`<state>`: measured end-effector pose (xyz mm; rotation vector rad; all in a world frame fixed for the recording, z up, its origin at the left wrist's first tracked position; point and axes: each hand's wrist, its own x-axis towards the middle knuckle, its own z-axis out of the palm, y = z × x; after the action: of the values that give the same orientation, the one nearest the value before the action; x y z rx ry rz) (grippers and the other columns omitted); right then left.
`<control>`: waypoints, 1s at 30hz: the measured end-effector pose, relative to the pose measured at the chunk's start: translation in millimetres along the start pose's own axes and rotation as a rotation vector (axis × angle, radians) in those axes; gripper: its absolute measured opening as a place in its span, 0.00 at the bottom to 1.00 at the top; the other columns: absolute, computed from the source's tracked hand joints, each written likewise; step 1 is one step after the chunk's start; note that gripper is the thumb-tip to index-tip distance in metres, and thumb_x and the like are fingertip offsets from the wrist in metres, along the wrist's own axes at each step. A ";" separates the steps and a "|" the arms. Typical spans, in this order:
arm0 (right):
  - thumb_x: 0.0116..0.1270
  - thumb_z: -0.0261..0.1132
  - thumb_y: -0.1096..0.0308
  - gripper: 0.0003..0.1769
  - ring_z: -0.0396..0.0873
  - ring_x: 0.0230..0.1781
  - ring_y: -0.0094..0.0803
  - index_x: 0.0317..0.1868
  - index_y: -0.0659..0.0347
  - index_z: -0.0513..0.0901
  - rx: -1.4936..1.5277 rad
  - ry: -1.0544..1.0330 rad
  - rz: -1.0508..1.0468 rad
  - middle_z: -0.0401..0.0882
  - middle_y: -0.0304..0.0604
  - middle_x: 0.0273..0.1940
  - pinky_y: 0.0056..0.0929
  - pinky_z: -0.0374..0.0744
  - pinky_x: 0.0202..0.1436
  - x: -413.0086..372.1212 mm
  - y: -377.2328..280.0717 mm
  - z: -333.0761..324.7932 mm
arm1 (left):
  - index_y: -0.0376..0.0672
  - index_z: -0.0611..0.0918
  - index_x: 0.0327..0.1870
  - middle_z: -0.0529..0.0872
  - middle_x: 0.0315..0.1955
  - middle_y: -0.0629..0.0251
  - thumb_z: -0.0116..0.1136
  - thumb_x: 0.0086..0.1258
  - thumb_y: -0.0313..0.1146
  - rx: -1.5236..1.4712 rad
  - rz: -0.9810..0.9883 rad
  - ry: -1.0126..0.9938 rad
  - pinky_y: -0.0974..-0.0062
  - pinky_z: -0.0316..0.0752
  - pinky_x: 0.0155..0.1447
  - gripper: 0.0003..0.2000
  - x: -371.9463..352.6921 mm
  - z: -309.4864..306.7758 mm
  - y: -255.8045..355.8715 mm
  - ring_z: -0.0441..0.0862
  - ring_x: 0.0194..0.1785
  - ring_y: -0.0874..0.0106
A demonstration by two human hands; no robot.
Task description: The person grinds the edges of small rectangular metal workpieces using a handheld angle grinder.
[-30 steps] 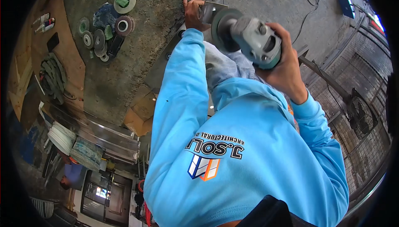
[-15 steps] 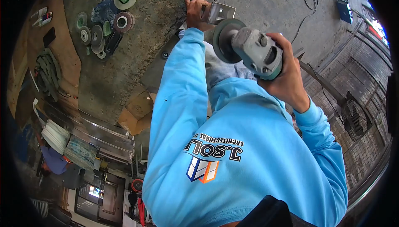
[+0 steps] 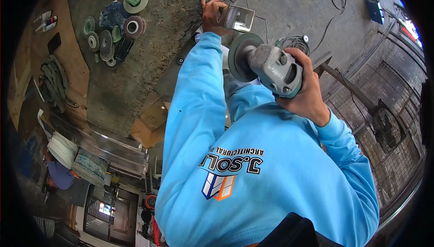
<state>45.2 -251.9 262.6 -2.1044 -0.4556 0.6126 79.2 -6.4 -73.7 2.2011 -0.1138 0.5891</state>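
My left hand (image 3: pixel 214 17) is closed around one end of a short, shiny square metal tube (image 3: pixel 233 17), its open end turned to the right. My right hand (image 3: pixel 308 91) grips the body of an angle grinder (image 3: pixel 275 66) with a grey head. The grinder's round dark disc (image 3: pixel 238 59) faces left, just below the metal tube, with a small gap showing between them. Both arms are in light blue sleeves.
Several grinding and flap discs (image 3: pixel 106 43) lie on the worktop to the left, near a blue cloth (image 3: pixel 113 14). A coiled cable (image 3: pixel 296 42) is on the floor, a fan (image 3: pixel 386 125) stands at right, and a cardboard box (image 3: pixel 150 118) sits below. Another person (image 3: pixel 61 173) is at lower left.
My right hand has moved the grinder slightly down and left, away from the metal tube. The tube has tilted a little in my left hand, showing more of its open end.
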 end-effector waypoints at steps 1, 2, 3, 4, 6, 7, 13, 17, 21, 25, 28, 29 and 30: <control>0.42 0.82 0.78 0.58 0.89 0.56 0.58 0.77 0.53 0.66 0.005 0.002 -0.001 0.87 0.55 0.56 0.44 0.86 0.61 0.1 4.9 2.4 | 0.52 0.80 0.47 0.87 0.43 0.68 0.88 0.35 0.42 0.026 0.007 0.015 0.28 0.53 0.84 0.34 1.1 0.3 -0.1 0.86 0.62 0.54; 0.42 0.82 0.78 0.57 0.89 0.56 0.57 0.77 0.54 0.66 0.022 0.024 -0.007 0.87 0.54 0.56 0.43 0.86 0.60 -0.5 9.3 4.4 | 0.52 0.80 0.47 0.87 0.43 0.68 0.88 0.35 0.42 0.027 0.009 0.009 0.28 0.53 0.84 0.34 0.7 -1.0 -0.1 0.86 0.62 0.54; 0.43 0.81 0.78 0.57 0.90 0.56 0.55 0.77 0.54 0.65 0.039 0.047 -0.012 0.87 0.53 0.55 0.42 0.85 0.60 -0.4 13.1 5.6 | 0.51 0.80 0.48 0.88 0.44 0.67 0.87 0.38 0.42 -0.018 -0.008 0.013 0.29 0.53 0.84 0.32 0.5 -2.3 0.1 0.86 0.63 0.54; 0.43 0.81 0.78 0.57 0.90 0.56 0.55 0.77 0.54 0.65 0.043 0.055 -0.010 0.87 0.53 0.55 0.42 0.85 0.60 1.8 16.8 6.7 | 0.51 0.80 0.48 0.88 0.44 0.67 0.86 0.42 0.41 -0.065 -0.023 0.018 0.29 0.52 0.84 0.31 2.1 -3.0 0.0 0.86 0.63 0.54; 0.44 0.81 0.78 0.56 0.90 0.55 0.50 0.76 0.55 0.66 0.089 0.113 -0.054 0.87 0.51 0.54 0.39 0.84 0.61 8.0 23.4 10.6 | 0.51 0.80 0.48 0.89 0.45 0.66 0.86 0.45 0.42 -0.047 0.002 0.019 0.29 0.52 0.85 0.29 -5.2 5.0 -16.2 0.86 0.63 0.55; 0.44 0.81 0.78 0.56 0.90 0.55 0.50 0.76 0.55 0.66 0.094 0.123 -0.051 0.87 0.51 0.54 0.39 0.84 0.61 13.2 26.6 13.1 | 0.51 0.80 0.48 0.89 0.45 0.66 0.85 0.48 0.42 -0.027 0.023 0.030 0.29 0.52 0.85 0.27 -3.2 5.8 -18.5 0.86 0.63 0.55; 0.46 0.79 0.79 0.57 0.80 0.63 0.37 0.78 0.57 0.63 0.277 0.159 -0.034 0.79 0.47 0.61 0.34 0.76 0.69 14.3 41.1 22.2 | 0.51 0.80 0.47 0.88 0.44 0.70 0.81 0.55 0.42 -0.396 -0.156 0.282 0.30 0.51 0.85 0.23 -6.0 29.7 -9.7 0.86 0.63 0.56; 0.45 0.80 0.75 0.55 0.90 0.55 0.49 0.77 0.55 0.66 0.220 0.098 -0.062 0.87 0.51 0.54 0.37 0.84 0.62 -4.2 37.3 23.4 | 0.52 0.81 0.48 0.87 0.44 0.71 0.80 0.57 0.41 -0.010 0.062 0.057 0.30 0.50 0.86 0.21 -8.9 14.9 -26.1 0.85 0.62 0.56; 0.45 0.80 0.75 0.55 0.90 0.57 0.50 0.77 0.54 0.66 0.217 0.102 -0.046 0.87 0.52 0.55 0.37 0.84 0.63 -4.7 35.9 23.2 | 0.51 0.79 0.48 0.82 0.46 0.71 0.78 0.54 0.50 0.039 0.080 0.021 0.33 0.49 0.85 0.25 -2.9 5.9 -16.0 0.84 0.62 0.58; 0.45 0.80 0.76 0.55 0.89 0.57 0.47 0.77 0.54 0.66 0.224 0.176 -0.072 0.87 0.51 0.56 0.37 0.83 0.64 12.1 43.3 21.5 | 0.53 0.82 0.47 0.86 0.43 0.72 0.80 0.58 0.46 -0.095 0.020 0.063 0.27 0.50 0.85 0.20 -3.3 10.6 -15.8 0.85 0.63 0.56; 0.45 0.80 0.76 0.55 0.88 0.57 0.41 0.76 0.55 0.66 0.244 0.218 -0.045 0.87 0.50 0.56 0.37 0.83 0.64 23.3 47.4 17.5 | 0.53 0.83 0.46 0.85 0.43 0.72 0.81 0.57 0.49 -0.405 -0.389 -0.033 0.27 0.50 0.85 0.22 -14.2 16.5 -22.5 0.85 0.63 0.56; 0.45 0.80 0.76 0.55 0.88 0.57 0.41 0.76 0.55 0.66 0.245 0.220 -0.047 0.87 0.50 0.56 0.37 0.83 0.64 21.8 47.7 17.7 | 0.53 0.83 0.46 0.85 0.43 0.72 0.81 0.57 0.49 -0.404 -0.387 -0.034 0.27 0.50 0.85 0.22 -16.4 18.8 -26.6 0.85 0.63 0.56; 0.45 0.80 0.76 0.55 0.88 0.57 0.41 0.77 0.55 0.66 0.260 0.197 -0.059 0.87 0.50 0.56 0.37 0.83 0.65 18.9 48.9 18.3 | 0.53 0.83 0.46 0.85 0.43 0.72 0.81 0.56 0.48 -0.425 -0.385 -0.028 0.27 0.51 0.85 0.22 -17.9 21.4 -31.4 0.85 0.63 0.56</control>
<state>54.6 -257.1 208.1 -1.8730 -0.3082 0.4020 80.0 -4.3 -115.6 1.7549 0.1558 0.2850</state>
